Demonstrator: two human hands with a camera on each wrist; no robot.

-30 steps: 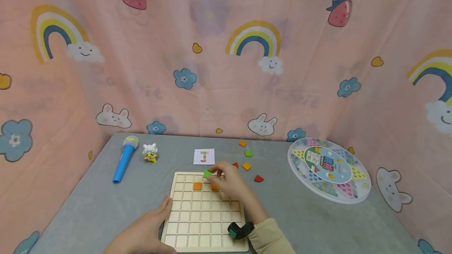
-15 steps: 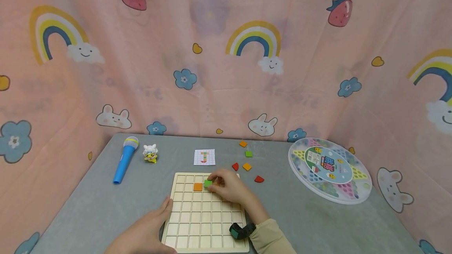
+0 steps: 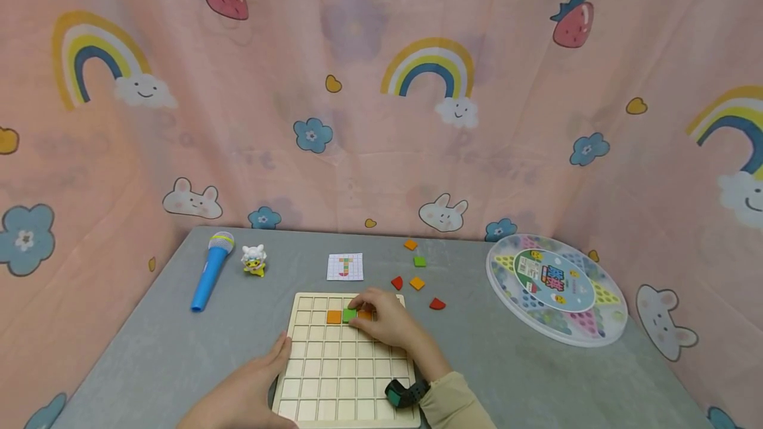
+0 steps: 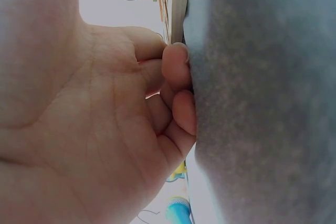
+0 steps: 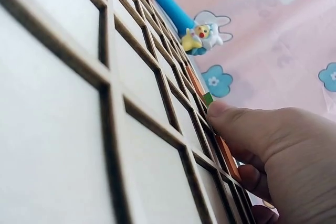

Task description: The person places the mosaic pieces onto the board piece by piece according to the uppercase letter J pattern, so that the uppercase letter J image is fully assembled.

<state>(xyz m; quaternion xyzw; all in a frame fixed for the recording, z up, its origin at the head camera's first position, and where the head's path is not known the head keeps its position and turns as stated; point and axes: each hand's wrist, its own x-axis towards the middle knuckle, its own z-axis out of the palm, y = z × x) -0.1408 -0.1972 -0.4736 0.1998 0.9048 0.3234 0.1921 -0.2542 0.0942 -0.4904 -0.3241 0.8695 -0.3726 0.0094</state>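
A wooden grid board (image 3: 330, 368) lies flat on the grey table. My left hand (image 3: 244, 386) holds its near left corner, thumb at the front edge and fingers along the left side. In the left wrist view those fingers (image 4: 176, 66) are curled against the board's edge. Over the second row, my right hand (image 3: 387, 318) pinches a green square tile (image 3: 349, 315) between thumb and fingers. That tile stands between two orange square tiles on the board, the left one (image 3: 334, 317) in full sight and the right one (image 3: 365, 315) partly covered by my hand.
Behind the board lies a pattern card (image 3: 345, 267). Loose to the right are a green tile (image 3: 420, 261), two orange tiles and two red quarter-round pieces (image 3: 438, 304). A blue microphone (image 3: 210, 277) and small figurine (image 3: 254, 261) stand left; a round game board (image 3: 557, 290) lies right.
My right hand has brought the green tile from the top row toward me, down into the row between the orange tiles. My left hand keeps its place on the board.
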